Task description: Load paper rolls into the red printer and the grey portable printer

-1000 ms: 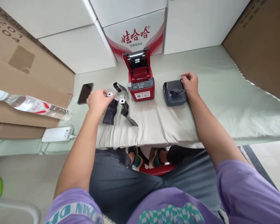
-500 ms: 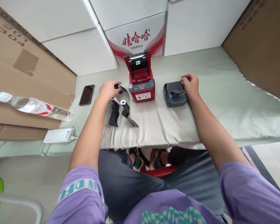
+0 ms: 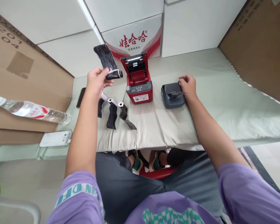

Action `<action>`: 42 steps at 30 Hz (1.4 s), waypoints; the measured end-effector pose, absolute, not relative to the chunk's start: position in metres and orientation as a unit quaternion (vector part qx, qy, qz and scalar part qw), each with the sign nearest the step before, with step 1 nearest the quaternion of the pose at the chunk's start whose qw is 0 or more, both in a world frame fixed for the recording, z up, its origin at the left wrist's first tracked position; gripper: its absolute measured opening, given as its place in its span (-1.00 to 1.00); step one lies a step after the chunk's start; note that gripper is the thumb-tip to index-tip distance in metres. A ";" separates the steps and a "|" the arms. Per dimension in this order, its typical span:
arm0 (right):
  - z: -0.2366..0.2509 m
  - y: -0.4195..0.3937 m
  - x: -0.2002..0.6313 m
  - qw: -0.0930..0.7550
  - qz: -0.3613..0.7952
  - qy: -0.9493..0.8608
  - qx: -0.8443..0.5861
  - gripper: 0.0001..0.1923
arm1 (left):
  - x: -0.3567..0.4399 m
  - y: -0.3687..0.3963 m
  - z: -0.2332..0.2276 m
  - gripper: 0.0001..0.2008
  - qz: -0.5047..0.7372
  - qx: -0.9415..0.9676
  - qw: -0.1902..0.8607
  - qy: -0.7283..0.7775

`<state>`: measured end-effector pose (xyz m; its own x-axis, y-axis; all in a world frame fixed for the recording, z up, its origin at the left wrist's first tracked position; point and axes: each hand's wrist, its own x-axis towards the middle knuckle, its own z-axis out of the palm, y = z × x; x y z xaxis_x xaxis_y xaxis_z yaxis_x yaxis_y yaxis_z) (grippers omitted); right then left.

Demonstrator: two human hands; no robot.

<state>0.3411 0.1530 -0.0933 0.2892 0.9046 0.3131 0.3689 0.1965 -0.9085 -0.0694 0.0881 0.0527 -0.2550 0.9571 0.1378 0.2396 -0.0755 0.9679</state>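
Observation:
My left hand [image 3: 96, 81] holds a small roll of black paper [image 3: 108, 62] up in the air, its loose strip sticking upward, just left of the red printer [image 3: 138, 81]. The red printer stands with its lid open. My right hand [image 3: 188, 86] rests on the top right of the dark grey printer [image 3: 171, 96], where a short strip of paper sticks out. Two more black paper rolls [image 3: 115, 110] lie partly unrolled on the cloth below my left hand.
A black phone [image 3: 80, 96] lies left of the rolls, partly behind my arm. A water bottle [image 3: 29, 109] rests on cardboard at the left, with a white power strip [image 3: 54, 138] below it. White boxes and a red-printed carton [image 3: 133, 39] line the back.
My left hand let go of one roll on the cloth, reached to the roll beside the red printer, and lifted it up. My right hand stayed on the grey printer.

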 end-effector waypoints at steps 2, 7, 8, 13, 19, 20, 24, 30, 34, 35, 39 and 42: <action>-0.092 0.151 0.340 0.554 0.242 -0.543 -0.582 -0.89 | -0.063 0.085 0.053 -0.64 0.536 0.504 0.350 0.579; -0.088 0.148 0.338 0.555 0.251 -0.537 -0.583 -0.88 | -0.048 0.081 0.051 -0.70 0.563 0.463 0.398 0.557; -0.087 0.147 0.338 0.554 0.255 -0.536 -0.583 -0.88 | -0.046 0.081 0.051 -0.71 0.572 0.447 0.417 0.547; -0.083 0.145 0.337 0.549 0.266 -0.530 -0.589 -0.86 | -0.041 0.085 0.053 -0.82 0.608 0.352 0.504 0.503; -0.084 0.144 0.336 0.548 0.260 -0.528 -0.594 -0.83 | -0.037 0.074 0.064 -0.72 0.601 0.344 0.546 0.472; -0.084 0.144 0.336 0.549 0.258 -0.529 -0.594 -0.83 | -0.036 0.072 0.065 -0.70 0.604 0.337 0.548 0.471; -0.082 0.143 0.336 0.542 0.256 -0.533 -0.597 -0.84 | -0.031 0.068 0.065 -0.72 0.616 0.320 0.536 0.480; -0.076 0.138 0.332 0.550 0.261 -0.525 -0.595 -0.85 | -0.011 0.061 0.052 -0.78 0.614 0.397 0.488 0.476; -0.075 0.137 0.331 0.544 0.263 -0.522 -0.602 -0.85 | 0.000 0.064 0.040 -0.68 0.549 0.512 0.425 0.506; -0.075 0.137 0.331 0.542 0.262 -0.522 -0.604 -0.85 | 0.001 0.067 0.038 -0.68 0.524 0.543 0.394 0.524; -0.076 0.136 0.332 0.530 0.257 -0.528 -0.612 -0.82 | 0.001 0.089 0.039 -0.75 0.419 0.659 0.233 0.580; -0.076 0.136 0.332 0.526 0.254 -0.533 -0.613 -0.80 | 0.001 0.110 0.040 -0.86 0.351 0.704 0.167 0.595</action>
<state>0.3323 0.1355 -0.0764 0.3031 0.9198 0.2494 0.3862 0.1207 -0.9145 0.0008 0.1097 0.0399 0.0461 0.9542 0.2955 0.7204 -0.2367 0.6519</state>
